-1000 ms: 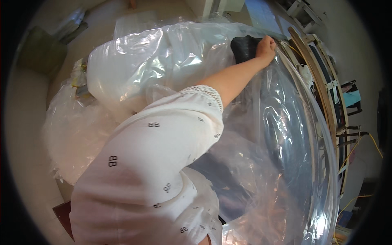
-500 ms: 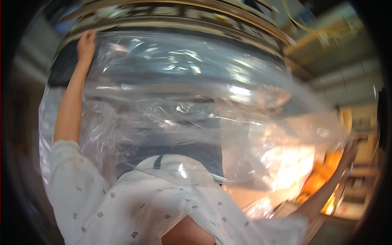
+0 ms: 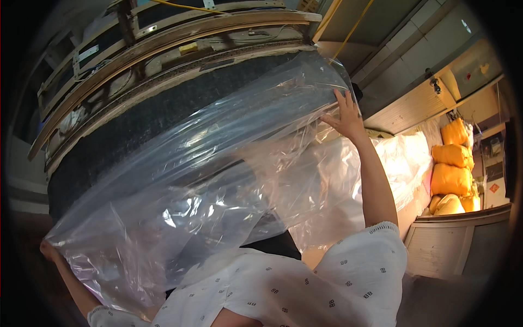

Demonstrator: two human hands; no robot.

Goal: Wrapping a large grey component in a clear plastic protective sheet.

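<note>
A large clear plastic bag [image 3: 218, 180] is stretched over a big dark upholstered piece [image 3: 141, 125] with a curved wooden frame [image 3: 163, 43]. My right hand [image 3: 344, 115] reaches up at the bag's upper right edge, fingers spread and palm flat against the film. My left hand [image 3: 48, 250] is low at the left edge, closed on the bag's lower corner and partly hidden behind the plastic. Both my arms wear short white patterned sleeves [image 3: 305, 283].
Several stuffed orange sacks [image 3: 455, 163] are stacked at the right. A white plastic-wrapped bulk [image 3: 403, 158] lies behind my right arm. A pale wooden cabinet [image 3: 457, 245] stands at lower right, with panelled walls and a yellow cable [image 3: 354, 22] above.
The view has swung round. The plastic bag now sits lower across the dark piece, my right hand has come up onto its upper right edge, and my left hand has dropped to the lower left.
</note>
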